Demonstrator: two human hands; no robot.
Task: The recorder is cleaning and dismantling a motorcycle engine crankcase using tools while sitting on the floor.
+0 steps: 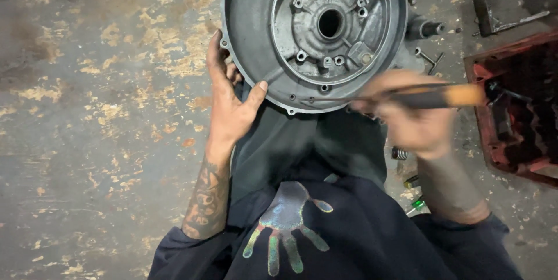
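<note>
Stained, patchy concrete floor [104, 111], worn yellow flecks all over. Red metal tray [514, 111] at right edge, dark greasy parts inside, well apart from the casing. Dark steel bar [482, 1] at top right. Small spring [399, 153] and green bits [417, 203] on floor beside right forearm. Loose bolts [430, 59] just right of the casing. Round grey engine casing [290, 30] top centre, propped against the knees, open face toward camera, central bore [330, 23] straight at lens, rim cut off by top edge. Left hand [229, 102] clamped on lower-left rim, thumb hooked over the flange, fingers behind; tattooed forearm straight down toward body. Right hand [410, 114] motion-blurred, fist closed around a screwdriver [430, 97] with orange-and-black handle. Screwdriver long axis roughly horizontal, handle end toward the red tray, thin shaft pointing left, tip at the casing's lower rim; exact contact not clear through blur. Right hand covers part of the lower-right rim. Dark sweatshirt [349, 239] with iridescent handprint fills bottom.
</note>
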